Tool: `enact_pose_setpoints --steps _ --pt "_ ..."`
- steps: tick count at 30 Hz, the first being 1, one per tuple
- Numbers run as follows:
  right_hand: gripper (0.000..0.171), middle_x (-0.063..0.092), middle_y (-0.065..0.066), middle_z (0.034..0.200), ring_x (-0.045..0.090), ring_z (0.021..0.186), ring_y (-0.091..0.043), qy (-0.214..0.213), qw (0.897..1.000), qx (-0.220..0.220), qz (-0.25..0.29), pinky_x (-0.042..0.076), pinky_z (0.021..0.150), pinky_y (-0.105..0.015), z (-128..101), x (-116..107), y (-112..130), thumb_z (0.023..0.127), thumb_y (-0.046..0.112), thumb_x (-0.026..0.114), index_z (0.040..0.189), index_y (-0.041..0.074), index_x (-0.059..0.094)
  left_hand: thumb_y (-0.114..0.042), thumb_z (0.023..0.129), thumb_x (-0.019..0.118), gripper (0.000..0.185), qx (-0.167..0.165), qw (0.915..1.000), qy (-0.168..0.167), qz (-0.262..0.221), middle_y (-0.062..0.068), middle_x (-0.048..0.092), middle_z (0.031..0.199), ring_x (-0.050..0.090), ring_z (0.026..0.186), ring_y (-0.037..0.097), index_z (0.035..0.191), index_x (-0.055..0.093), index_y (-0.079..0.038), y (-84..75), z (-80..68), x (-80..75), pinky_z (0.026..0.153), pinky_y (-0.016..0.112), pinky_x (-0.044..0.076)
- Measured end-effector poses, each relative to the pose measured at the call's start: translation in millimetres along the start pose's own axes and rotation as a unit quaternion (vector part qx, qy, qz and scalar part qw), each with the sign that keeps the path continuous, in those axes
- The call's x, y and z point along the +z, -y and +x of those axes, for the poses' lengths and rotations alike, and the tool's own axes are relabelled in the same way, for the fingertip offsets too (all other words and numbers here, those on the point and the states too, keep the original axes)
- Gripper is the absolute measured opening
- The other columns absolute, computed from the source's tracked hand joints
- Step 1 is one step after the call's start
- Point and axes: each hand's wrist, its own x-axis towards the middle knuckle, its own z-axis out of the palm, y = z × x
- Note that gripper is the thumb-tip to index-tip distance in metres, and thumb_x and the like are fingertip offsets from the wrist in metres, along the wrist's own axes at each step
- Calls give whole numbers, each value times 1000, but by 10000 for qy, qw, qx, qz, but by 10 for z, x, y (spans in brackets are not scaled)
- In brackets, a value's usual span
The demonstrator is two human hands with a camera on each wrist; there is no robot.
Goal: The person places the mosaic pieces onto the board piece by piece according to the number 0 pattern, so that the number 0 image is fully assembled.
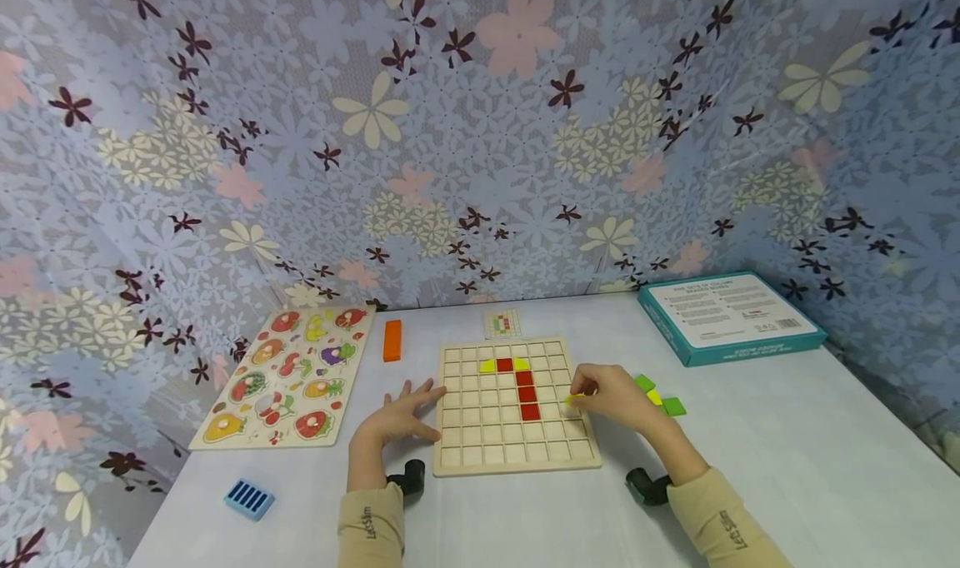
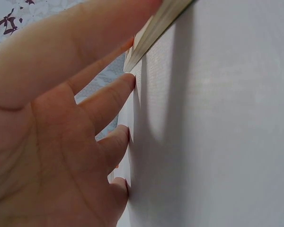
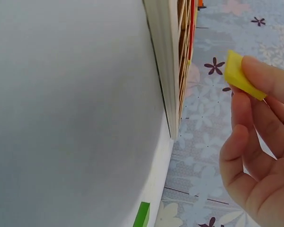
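Note:
A wooden grid board (image 1: 480,460) lies on the white table, with several red square tiles (image 1: 527,393) and two yellow tiles (image 1: 487,366) set in its cells. My right hand (image 1: 611,395) pinches a yellow tile (image 3: 241,78) between thumb and fingers, above the board's right edge. In the right wrist view the tile is held up off the board. My left hand (image 1: 397,422) rests at the board's left edge with fingers spread. In the left wrist view its fingertips (image 2: 128,81) touch the table and its thumb lies against the board's side.
Loose green tiles (image 1: 673,406) and a yellow one lie right of the board. A small pattern card (image 1: 491,335) lies behind it. Left are a fruit puzzle board (image 1: 300,368), an orange block (image 1: 392,341) and a blue slotted piece (image 1: 250,499). A teal box (image 1: 727,318) sits back right.

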Motion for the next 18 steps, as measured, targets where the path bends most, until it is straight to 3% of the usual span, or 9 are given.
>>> enact_pose_setpoints --steps 6,9,13,18 --pt "15 58 2 71 50 66 -13 9 9999 63 150 44 57 -24 -14 46 49 76 2 70 75 9 57 -9 69 77 76 7 10000 7 -16 9 22 152 -3 141 35 138 46 -17 14 -2 5 109 56 -12" --pt "10 57 2 74 49 68 -13 201 9997 -81 103 44 57 -24 -14 63 65 79 1 67 86 7 62 -9 69 77 76 16 10000 6 -43 9 22 152 -3 141 35 138 46 -17 21 4 6 109 56 -12" --pt "20 57 1 79 46 68 -12 452 9977 -492 84 42 55 -23 -19 72 73 84 -1 60 102 4 66 -9 69 77 76 32 10000 11 -47 9 21 152 -3 141 35 138 46 -17 22 13 3 109 56 -13" --pt "18 59 -2 87 45 71 -12 496 9966 -643 157 42 59 -23 -26 104 82 87 1 56 98 6 68 -9 69 77 76 41 10000 8 -26 10 21 152 -4 141 35 138 46 -17 13 12 0 109 56 -13"
